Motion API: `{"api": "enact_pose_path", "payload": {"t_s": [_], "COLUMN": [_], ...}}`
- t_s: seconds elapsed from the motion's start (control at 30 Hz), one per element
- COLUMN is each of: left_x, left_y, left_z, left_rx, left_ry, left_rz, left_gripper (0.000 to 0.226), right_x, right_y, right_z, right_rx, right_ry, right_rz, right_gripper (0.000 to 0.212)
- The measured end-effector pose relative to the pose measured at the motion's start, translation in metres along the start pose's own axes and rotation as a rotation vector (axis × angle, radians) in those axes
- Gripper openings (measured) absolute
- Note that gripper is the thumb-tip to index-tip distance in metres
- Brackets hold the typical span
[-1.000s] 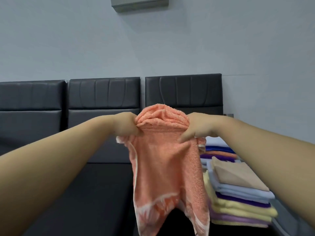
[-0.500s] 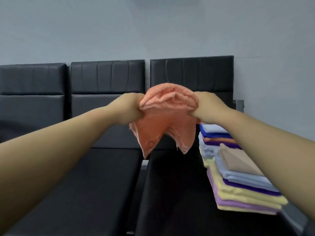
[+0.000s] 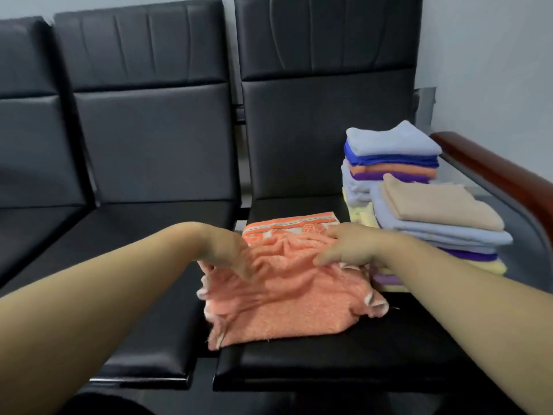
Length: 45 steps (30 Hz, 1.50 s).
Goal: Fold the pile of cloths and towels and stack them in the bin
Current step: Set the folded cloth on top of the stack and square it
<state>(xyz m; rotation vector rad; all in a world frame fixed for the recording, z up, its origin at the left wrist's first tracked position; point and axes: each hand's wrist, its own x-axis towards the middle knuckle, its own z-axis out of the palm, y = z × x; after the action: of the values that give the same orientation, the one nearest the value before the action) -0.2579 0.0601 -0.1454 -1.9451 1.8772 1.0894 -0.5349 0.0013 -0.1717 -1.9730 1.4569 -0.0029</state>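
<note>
An orange towel point(image 3: 287, 298) with a white patterned border lies crumpled and partly folded on the black seat point(image 3: 329, 360) of the right-hand chair. My left hand point(image 3: 230, 253) rests on the towel's left part, fingers spread and pointing down. My right hand point(image 3: 350, 247) presses on its upper right part, fingers stretched flat. Two stacks of folded cloths stand to the right: a near stack point(image 3: 443, 223) topped by a beige cloth, and a far stack point(image 3: 392, 154) topped by a pale blue one. No bin is in view.
A row of black padded chairs point(image 3: 149, 139) stands against a grey wall. A brown wooden armrest point(image 3: 490, 166) runs along the right side behind the stacks. The seat to the left point(image 3: 143, 295) carries nothing.
The towel was held up in the air, bunched between both hands. It now lies on the seat, and both hands have opened on top of it. The view has tipped downward.
</note>
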Motion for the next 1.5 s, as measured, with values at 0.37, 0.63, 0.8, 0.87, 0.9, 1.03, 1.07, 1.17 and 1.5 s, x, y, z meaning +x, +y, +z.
{"api": "enact_pose_path", "payload": {"t_s": [0.37,0.63,0.8,0.87,0.9,1.03,1.07,1.17,1.5], "left_x": [0.069,0.037,0.039,0.044,0.048,0.065,0.069,0.078,0.093], "left_y": [-0.012,-0.038,-0.037,-0.034,-0.033,-0.035,-0.036,-0.033,-0.027], "left_z": [0.028,0.013,0.008,0.011,0.012,0.011,0.011,0.01,0.0], "left_rx": [-0.003,-0.369,-0.525,-0.411,-0.352,-0.279,-0.269,-0.196,-0.421], "left_ry": [0.178,-0.401,0.072,0.244,0.305,0.384,0.387,0.412,0.251], "left_rz": [0.016,0.089,0.101,0.086,0.083,0.084,0.089,0.117,0.097], "left_gripper": [0.037,0.034,0.037,0.042,0.043,0.032,0.029,0.035,0.021], "right_x": [0.035,0.01,0.018,0.026,0.03,0.043,0.047,0.06,0.091], "right_y": [-0.002,-0.012,-0.011,-0.009,-0.009,-0.006,-0.003,0.008,0.025], "right_z": [0.034,0.04,0.028,0.027,0.027,0.031,0.033,0.039,0.055], "right_rx": [0.027,0.066,0.055,0.206,0.24,0.237,0.22,0.176,0.177], "right_ry": [0.065,-0.277,-0.017,0.085,0.145,0.344,0.378,0.494,0.612], "right_rz": [0.02,0.077,0.126,0.133,0.119,0.08,0.085,0.074,0.013], "right_gripper": [0.042,0.027,0.055,0.047,0.043,0.012,0.005,0.017,0.016]}}
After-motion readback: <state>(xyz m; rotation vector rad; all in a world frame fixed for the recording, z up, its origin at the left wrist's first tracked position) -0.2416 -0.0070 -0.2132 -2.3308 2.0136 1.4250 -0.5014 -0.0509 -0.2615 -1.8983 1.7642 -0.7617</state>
